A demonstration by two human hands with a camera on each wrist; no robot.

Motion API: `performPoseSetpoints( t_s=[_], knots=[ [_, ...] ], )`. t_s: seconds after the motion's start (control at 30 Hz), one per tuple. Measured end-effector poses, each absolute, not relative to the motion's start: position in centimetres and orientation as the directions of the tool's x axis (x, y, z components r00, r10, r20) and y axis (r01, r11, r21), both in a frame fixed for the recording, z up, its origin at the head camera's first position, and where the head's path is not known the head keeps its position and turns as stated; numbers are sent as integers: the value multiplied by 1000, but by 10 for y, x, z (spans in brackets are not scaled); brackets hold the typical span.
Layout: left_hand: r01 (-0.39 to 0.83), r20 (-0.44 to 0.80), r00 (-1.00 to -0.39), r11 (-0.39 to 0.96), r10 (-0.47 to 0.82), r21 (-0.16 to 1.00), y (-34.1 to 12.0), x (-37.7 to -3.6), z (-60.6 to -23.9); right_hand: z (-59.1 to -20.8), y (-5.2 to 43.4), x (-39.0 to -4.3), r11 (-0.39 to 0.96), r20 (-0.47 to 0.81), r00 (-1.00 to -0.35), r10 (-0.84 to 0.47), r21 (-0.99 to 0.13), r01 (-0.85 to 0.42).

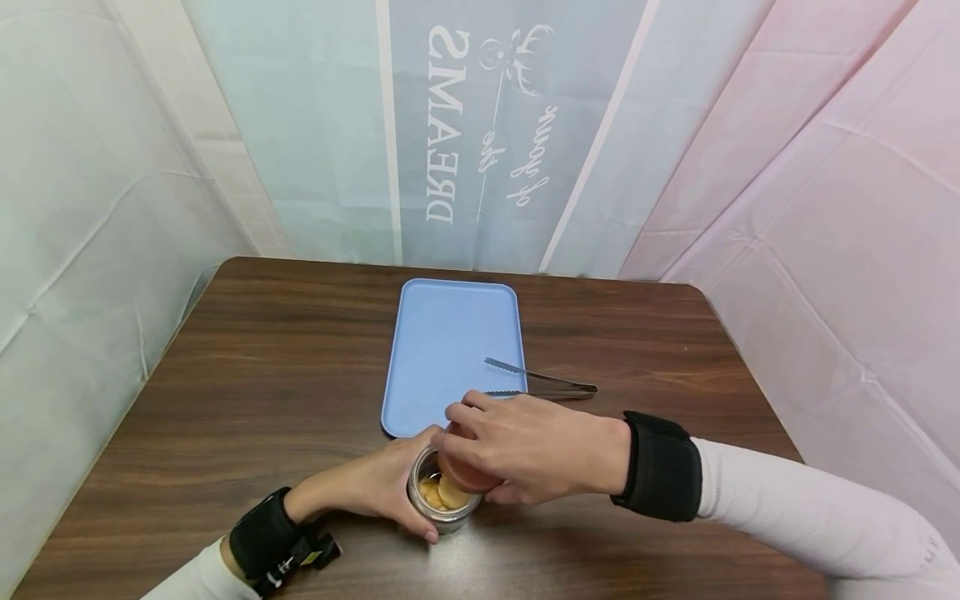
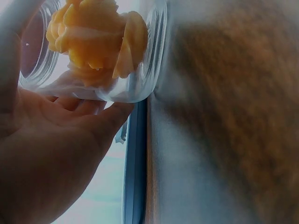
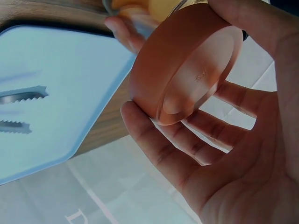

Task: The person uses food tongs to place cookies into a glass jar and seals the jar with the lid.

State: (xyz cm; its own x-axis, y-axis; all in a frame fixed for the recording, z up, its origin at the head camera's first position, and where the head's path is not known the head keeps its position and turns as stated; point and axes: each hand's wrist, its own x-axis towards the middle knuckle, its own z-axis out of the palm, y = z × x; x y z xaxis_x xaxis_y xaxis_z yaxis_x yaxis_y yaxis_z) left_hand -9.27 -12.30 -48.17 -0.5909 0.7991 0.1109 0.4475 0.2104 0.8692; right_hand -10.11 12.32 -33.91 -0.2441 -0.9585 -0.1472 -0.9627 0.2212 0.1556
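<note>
My left hand (image 1: 378,487) grips a clear glass jar (image 1: 452,524) near the front of the table, thumb and fingers round its side. Inside lie ridged yellow-orange pieces (image 2: 91,35), seen through the glass in the left wrist view. With fingers and thumb round its edge, my right hand (image 1: 536,446) holds a round orange-brown lid (image 3: 180,65). The lid is tilted beside and partly over the jar's mouth, so the contents still show past it in the head view.
Behind the jar lies a light blue tray (image 1: 450,333) on the dark wooden table (image 1: 300,358). Metal tongs (image 1: 558,387) rest with their toothed tips over the tray's right edge. Fabric sheets (image 1: 330,125) hang behind and at both sides.
</note>
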Motion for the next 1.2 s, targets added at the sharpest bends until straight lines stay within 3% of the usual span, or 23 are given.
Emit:
performPoseSetpoints(
  t_s=[0.77, 0.97, 1.2],
  knots=[
    [458, 116, -586, 210, 802, 864, -125, -91, -483, -345, 97, -94, 170, -217, -188, -958, 100, -980],
    [489, 149, -568, 186, 810, 852, -125, -92, -484, -348, 94, -94, 171, -206, -189, -960, 103, -980],
    [429, 120, -572, 171, 811, 887, -124, -91, -484, -352, 92, -93, 195, -193, -216, -957, 123, -973]
  ],
)
